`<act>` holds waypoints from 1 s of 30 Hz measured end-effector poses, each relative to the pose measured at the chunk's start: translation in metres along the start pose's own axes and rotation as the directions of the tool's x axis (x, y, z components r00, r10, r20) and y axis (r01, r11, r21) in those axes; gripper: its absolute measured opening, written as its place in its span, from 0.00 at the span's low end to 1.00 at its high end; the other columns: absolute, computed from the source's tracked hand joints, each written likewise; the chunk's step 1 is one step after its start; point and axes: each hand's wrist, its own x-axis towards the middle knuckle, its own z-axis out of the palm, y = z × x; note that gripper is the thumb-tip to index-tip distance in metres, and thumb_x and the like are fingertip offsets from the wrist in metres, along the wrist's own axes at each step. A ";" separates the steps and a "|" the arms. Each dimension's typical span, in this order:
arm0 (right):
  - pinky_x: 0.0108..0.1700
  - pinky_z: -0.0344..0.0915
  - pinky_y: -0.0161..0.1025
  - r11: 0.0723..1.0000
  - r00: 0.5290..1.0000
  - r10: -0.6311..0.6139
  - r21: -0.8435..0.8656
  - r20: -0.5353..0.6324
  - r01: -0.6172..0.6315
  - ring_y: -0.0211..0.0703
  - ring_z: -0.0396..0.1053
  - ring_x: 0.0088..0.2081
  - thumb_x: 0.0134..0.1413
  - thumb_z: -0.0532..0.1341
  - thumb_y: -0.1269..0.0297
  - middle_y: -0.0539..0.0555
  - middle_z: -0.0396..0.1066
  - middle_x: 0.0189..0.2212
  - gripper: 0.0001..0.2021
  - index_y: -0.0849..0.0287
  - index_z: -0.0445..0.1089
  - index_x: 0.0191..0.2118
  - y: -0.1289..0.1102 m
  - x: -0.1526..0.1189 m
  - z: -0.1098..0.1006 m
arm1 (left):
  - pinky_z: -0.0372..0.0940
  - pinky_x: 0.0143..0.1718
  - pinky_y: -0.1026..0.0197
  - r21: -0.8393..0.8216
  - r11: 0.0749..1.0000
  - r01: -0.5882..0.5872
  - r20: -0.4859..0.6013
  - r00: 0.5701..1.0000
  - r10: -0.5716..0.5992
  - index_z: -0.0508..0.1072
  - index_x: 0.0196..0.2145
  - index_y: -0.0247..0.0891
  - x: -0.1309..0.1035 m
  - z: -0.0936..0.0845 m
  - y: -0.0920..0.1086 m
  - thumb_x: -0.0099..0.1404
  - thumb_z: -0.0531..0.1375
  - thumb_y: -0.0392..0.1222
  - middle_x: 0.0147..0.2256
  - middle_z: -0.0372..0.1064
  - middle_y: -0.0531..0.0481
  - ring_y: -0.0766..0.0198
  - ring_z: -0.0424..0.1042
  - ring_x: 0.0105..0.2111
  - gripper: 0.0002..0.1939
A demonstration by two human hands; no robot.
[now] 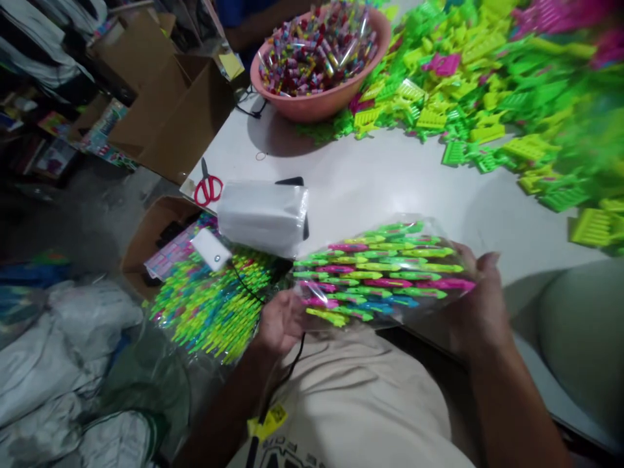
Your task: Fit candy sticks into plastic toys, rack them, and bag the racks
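Note:
A clear plastic bag (385,276) with rows of small green, yellow, pink and blue plastic pieces lies between my hands, over the table's front edge. My left hand (283,320) grips its left end with curled fingers. My right hand (485,305) holds its right end, thumb pointing up. Left of my left hand sits a larger bag (214,312) packed with similar pieces, a white device (211,249) with a black cord lying over it. A stack of clear empty bags (263,211) rests on a dark flat object at the table's edge.
Red-handled scissors (208,188) lie at the table's left corner. A pink bowl (316,107) of small wrapped items stands at the back, near a person's arm (263,26). Loose green and yellow pieces (487,97) cover the back right. Cardboard boxes (170,117) and white sacks (43,351) are at left.

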 end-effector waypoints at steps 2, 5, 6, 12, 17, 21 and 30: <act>0.55 0.79 0.58 0.999 0.995 0.037 -0.037 0.097 -0.033 0.64 0.80 0.56 0.55 0.64 0.22 0.60 0.82 0.51 0.35 0.48 0.80 0.49 0.001 -0.007 0.006 | 0.77 0.56 0.43 -0.012 0.999 -0.050 -0.010 0.999 0.050 0.79 0.49 0.35 -0.006 -0.003 0.015 0.62 0.70 0.63 0.46 0.85 0.39 0.41 0.81 0.55 0.29; 0.57 0.78 0.58 0.998 0.984 0.049 -0.055 0.172 -0.041 0.62 0.81 0.55 0.58 0.65 0.27 0.57 0.83 0.51 0.31 0.48 0.80 0.51 0.005 -0.015 0.018 | 0.77 0.58 0.40 -0.006 0.995 -0.100 -0.026 0.995 0.100 0.79 0.53 0.35 -0.012 -0.001 0.027 0.61 0.71 0.69 0.50 0.84 0.37 0.38 0.80 0.58 0.37; 0.58 0.78 0.57 0.998 0.981 0.044 -0.054 0.190 -0.035 0.61 0.81 0.55 0.59 0.65 0.28 0.56 0.83 0.51 0.30 0.47 0.80 0.52 0.007 -0.016 0.022 | 0.77 0.58 0.39 0.001 0.993 -0.120 -0.033 0.992 0.120 0.79 0.54 0.35 -0.012 0.001 0.028 0.61 0.71 0.69 0.50 0.84 0.37 0.37 0.80 0.59 0.37; 0.61 0.77 0.51 0.996 0.943 0.015 -0.091 0.334 0.016 0.55 0.77 0.61 0.69 0.60 0.33 0.54 0.79 0.60 0.27 0.46 0.75 0.61 0.016 -0.023 0.041 | 0.77 0.59 0.41 0.017 0.972 -0.234 -0.064 0.970 0.235 0.76 0.62 0.36 -0.008 0.010 0.030 0.62 0.76 0.55 0.52 0.84 0.38 0.39 0.83 0.55 0.36; 0.63 0.76 0.51 0.998 0.953 -0.002 -0.056 0.303 0.020 0.53 0.74 0.65 0.74 0.57 0.38 0.53 0.74 0.65 0.24 0.45 0.72 0.64 0.015 -0.034 0.054 | 0.77 0.60 0.41 0.023 0.977 -0.211 -0.067 0.975 0.212 0.76 0.63 0.33 -0.006 0.014 0.042 0.63 0.75 0.45 0.53 0.84 0.37 0.41 0.84 0.52 0.33; 0.64 0.74 0.54 1.000 0.958 -0.008 -0.004 0.288 0.010 0.55 0.72 0.67 0.74 0.58 0.38 0.54 0.73 0.67 0.25 0.47 0.70 0.64 0.018 -0.033 0.059 | 0.78 0.60 0.41 0.040 0.984 -0.171 -0.040 0.984 0.172 0.76 0.62 0.32 -0.007 0.014 0.041 0.62 0.75 0.39 0.53 0.83 0.36 0.41 0.85 0.51 0.32; 0.73 0.62 0.64 0.944 0.929 -0.262 -0.128 0.261 0.303 0.59 0.66 0.71 0.73 0.59 0.39 0.54 0.70 0.70 0.23 0.45 0.75 0.62 -0.010 -0.010 0.041 | 0.78 0.56 0.43 -0.214 0.964 -0.159 -0.041 0.987 0.154 0.78 0.59 0.37 -0.007 -0.018 0.031 0.68 0.68 0.65 0.51 0.84 0.39 0.40 0.81 0.58 0.33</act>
